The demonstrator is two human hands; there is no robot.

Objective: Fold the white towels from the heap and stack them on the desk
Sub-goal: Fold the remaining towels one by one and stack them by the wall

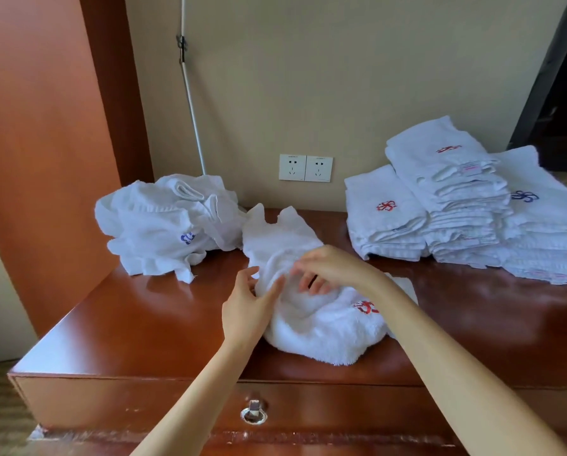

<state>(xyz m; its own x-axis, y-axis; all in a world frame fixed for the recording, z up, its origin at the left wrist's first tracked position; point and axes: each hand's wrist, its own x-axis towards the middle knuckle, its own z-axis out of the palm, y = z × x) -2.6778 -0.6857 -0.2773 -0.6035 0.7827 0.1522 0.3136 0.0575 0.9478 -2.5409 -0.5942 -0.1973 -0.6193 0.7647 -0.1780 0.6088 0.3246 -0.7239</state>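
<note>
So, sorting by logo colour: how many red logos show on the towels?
3: one on the tallest folded stack, one on the lower stack left of it, one on the crumpled towel being handled. More may be hidden.

Hotel room: monogrammed towel stacks point(466, 199), wooden desk point(164, 317), wall sockets point(306, 168).

Soft, even daylight; pale glare on the glossy desk point(164, 311), wide-angle bending at edges, slight blur.
</note>
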